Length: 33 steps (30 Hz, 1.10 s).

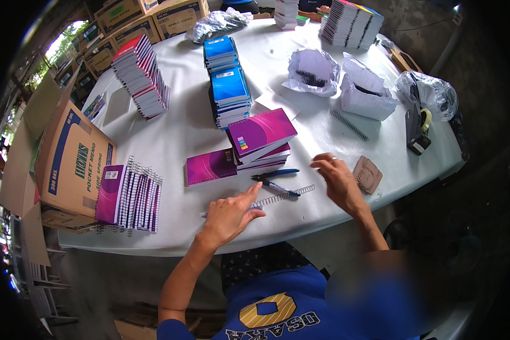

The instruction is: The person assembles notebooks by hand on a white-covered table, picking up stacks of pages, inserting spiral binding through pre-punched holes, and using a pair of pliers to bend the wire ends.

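My left hand (228, 220) lies over a thin, pale-edged notebook (256, 208) at the near edge of the table, thumb and fingers on either side. Most of this notebook is hidden beneath the hand. A wire spiral coil (292, 193) stretches right from it. My right hand (335, 177) hovers past the coil's far end, fingers bent and apart, holding nothing. Dark blue-handled pliers (277, 174) and a blue pen-like tool (280, 189) lie just beyond the coil. Behind them is a stack of purple notebooks (263, 133), with another purple notebook (211, 167) at its left.
Coiled notebooks (131, 198) stand beside a cardboard box (76, 164) at left. Farther back rise red-edged (141, 76) and blue notebook stacks (230, 85). At right are wrapped paper bundles (368, 90), a dark coil (348, 124), a tape dispenser (417, 127) and a brown pad (368, 174).
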Each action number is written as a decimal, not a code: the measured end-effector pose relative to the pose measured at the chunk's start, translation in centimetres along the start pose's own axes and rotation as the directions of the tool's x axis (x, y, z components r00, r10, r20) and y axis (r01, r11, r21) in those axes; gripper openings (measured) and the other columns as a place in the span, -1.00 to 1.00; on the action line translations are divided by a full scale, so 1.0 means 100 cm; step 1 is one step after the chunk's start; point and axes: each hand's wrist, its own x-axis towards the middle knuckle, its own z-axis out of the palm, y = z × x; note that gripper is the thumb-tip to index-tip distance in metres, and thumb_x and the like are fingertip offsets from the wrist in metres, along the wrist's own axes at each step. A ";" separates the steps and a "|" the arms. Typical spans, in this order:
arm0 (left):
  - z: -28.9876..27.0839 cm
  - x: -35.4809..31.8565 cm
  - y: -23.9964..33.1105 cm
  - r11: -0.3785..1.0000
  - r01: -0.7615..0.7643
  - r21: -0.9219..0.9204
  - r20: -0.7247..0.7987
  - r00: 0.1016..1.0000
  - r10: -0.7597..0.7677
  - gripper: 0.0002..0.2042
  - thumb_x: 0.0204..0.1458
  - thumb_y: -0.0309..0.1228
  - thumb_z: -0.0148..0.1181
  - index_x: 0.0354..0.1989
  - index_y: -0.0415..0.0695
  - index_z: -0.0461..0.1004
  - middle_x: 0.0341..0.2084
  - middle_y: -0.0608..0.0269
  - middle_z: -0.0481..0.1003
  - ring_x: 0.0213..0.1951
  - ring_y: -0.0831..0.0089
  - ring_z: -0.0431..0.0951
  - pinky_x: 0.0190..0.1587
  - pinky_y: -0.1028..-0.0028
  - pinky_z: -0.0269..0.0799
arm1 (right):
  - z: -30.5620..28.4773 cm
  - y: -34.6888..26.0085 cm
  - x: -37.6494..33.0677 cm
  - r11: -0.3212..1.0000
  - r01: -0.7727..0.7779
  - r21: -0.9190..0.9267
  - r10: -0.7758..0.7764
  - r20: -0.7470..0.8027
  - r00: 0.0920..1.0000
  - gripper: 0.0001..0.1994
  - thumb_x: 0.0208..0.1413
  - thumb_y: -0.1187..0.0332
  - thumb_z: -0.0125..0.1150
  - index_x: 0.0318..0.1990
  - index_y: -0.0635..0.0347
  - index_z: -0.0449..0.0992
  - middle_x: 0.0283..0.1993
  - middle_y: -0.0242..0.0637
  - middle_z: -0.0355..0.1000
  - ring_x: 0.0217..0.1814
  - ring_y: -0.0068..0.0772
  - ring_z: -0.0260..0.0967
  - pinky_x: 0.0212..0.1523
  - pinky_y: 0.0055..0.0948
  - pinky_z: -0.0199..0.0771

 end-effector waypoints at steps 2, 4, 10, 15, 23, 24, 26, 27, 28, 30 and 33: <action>0.001 -0.001 -0.004 0.996 -0.066 -0.051 -0.061 0.996 0.063 -0.41 0.16 -0.08 0.15 0.37 0.12 0.21 0.06 0.23 0.53 -0.12 0.08 0.60 -0.16 0.18 0.56 | -0.014 0.019 -0.012 0.980 -0.086 -0.180 0.074 -0.075 0.994 -0.80 0.13 0.50 0.21 -0.08 0.18 0.54 0.10 -0.21 0.41 0.08 -0.05 0.35 0.11 -0.21 0.38; 0.002 -0.002 -0.007 0.993 -0.071 -0.092 -0.016 0.997 0.070 -0.47 0.19 -0.13 0.12 0.35 0.10 0.27 0.11 0.23 0.49 -0.10 0.09 0.59 -0.17 0.20 0.55 | -0.026 0.039 -0.027 0.903 -0.285 -0.321 0.277 -0.072 0.958 -0.66 0.03 0.37 0.37 0.00 0.09 0.53 0.27 -0.18 0.29 0.30 0.01 0.21 0.27 -0.04 0.18; -0.011 0.003 -0.005 0.988 -0.001 -0.156 0.238 0.970 0.039 -0.52 0.18 -0.19 0.15 0.30 0.15 0.35 0.15 0.21 0.44 -0.19 0.11 0.61 -0.12 0.28 0.54 | -0.051 0.092 -0.065 0.863 -0.394 -0.317 0.460 0.169 0.872 -0.21 -0.24 0.19 0.59 0.24 -0.08 0.33 0.46 -0.06 0.01 0.53 0.08 -0.12 0.39 0.18 -0.07; -0.002 -0.003 -0.014 0.985 -0.172 -0.028 -0.034 0.985 0.171 -0.46 0.14 -0.12 0.18 0.33 0.22 0.29 0.03 0.18 0.54 -0.35 0.11 0.62 -0.23 0.24 0.54 | -0.062 0.099 -0.061 0.817 -0.410 -0.407 0.522 0.219 0.824 -0.20 -0.27 0.15 0.60 0.23 -0.35 0.34 0.51 -0.10 -0.03 0.54 0.13 -0.13 0.39 0.22 -0.05; -0.002 -0.025 -0.023 0.988 -0.100 0.118 0.153 0.985 0.081 -0.27 0.04 -0.03 0.25 0.41 0.16 0.15 -0.07 0.19 0.59 -0.34 0.12 0.64 -0.31 0.21 0.55 | -0.063 0.023 0.009 0.705 -0.045 0.708 -0.350 0.402 0.846 -0.35 0.10 -0.04 0.30 0.26 0.16 0.43 0.33 -0.14 0.35 0.41 -0.04 0.19 0.37 -0.12 0.14; -0.002 -0.025 -0.021 0.988 -0.093 0.125 0.121 0.990 0.078 -0.23 0.04 -0.03 0.25 0.43 0.13 0.10 -0.08 0.19 0.59 -0.34 0.11 0.64 -0.32 0.22 0.55 | -0.047 0.004 0.018 0.628 -0.090 0.773 -0.441 0.449 0.777 -0.39 0.17 -0.03 0.23 0.27 0.13 0.42 0.31 -0.14 0.37 0.39 -0.08 0.24 0.37 -0.20 0.16; -0.001 -0.021 -0.019 0.987 -0.090 0.133 0.090 0.993 0.079 -0.20 0.04 -0.03 0.26 0.45 0.10 0.05 -0.10 0.18 0.59 -0.33 0.10 0.64 -0.33 0.23 0.56 | -0.016 -0.026 0.033 0.772 -0.025 0.635 -0.459 0.585 0.669 -0.45 0.26 -0.05 0.12 0.26 0.10 0.43 0.28 -0.13 0.39 0.36 -0.15 0.29 0.26 -0.24 0.31; 0.000 -0.018 -0.018 0.986 -0.102 0.135 0.054 0.994 0.096 -0.17 0.04 -0.02 0.26 0.46 0.09 0.01 -0.10 0.17 0.59 -0.34 0.10 0.63 -0.34 0.23 0.55 | 0.000 -0.026 0.037 0.797 0.016 0.604 -0.458 0.586 0.668 -0.45 0.26 -0.07 0.11 0.25 0.11 0.45 0.26 -0.11 0.41 0.33 -0.13 0.31 0.22 -0.23 0.35; 0.000 -0.016 -0.017 0.984 -0.114 0.136 0.017 0.994 0.112 -0.15 0.03 -0.01 0.27 0.47 0.07 -0.02 -0.10 0.16 0.59 -0.36 0.09 0.63 -0.35 0.23 0.55 | 0.010 -0.025 0.039 0.819 0.057 0.571 -0.457 0.588 0.667 -0.44 0.26 -0.08 0.11 0.23 0.11 0.46 0.23 -0.09 0.43 0.30 -0.11 0.34 0.18 -0.22 0.40; -0.001 -0.016 -0.015 0.986 -0.079 0.147 0.009 0.997 0.078 -0.13 0.02 0.00 0.28 0.47 0.07 -0.03 -0.09 0.15 0.58 -0.35 0.09 0.63 -0.35 0.22 0.55 | 0.008 -0.026 0.044 0.713 -0.032 0.700 -0.506 0.546 0.668 -0.44 0.24 -0.10 0.12 0.22 0.12 0.48 0.21 -0.06 0.45 0.27 -0.07 0.37 0.16 -0.19 0.41; -0.003 -0.013 -0.015 0.987 -0.056 0.152 0.015 0.998 0.054 -0.11 0.00 0.01 0.28 0.48 0.07 -0.04 -0.07 0.14 0.58 -0.35 0.09 0.63 -0.35 0.20 0.55 | 0.020 -0.028 0.047 0.700 -0.069 0.710 -0.490 0.549 0.677 -0.44 0.24 -0.09 0.12 0.20 0.13 0.49 0.19 -0.02 0.45 0.23 -0.03 0.40 0.17 -0.15 0.41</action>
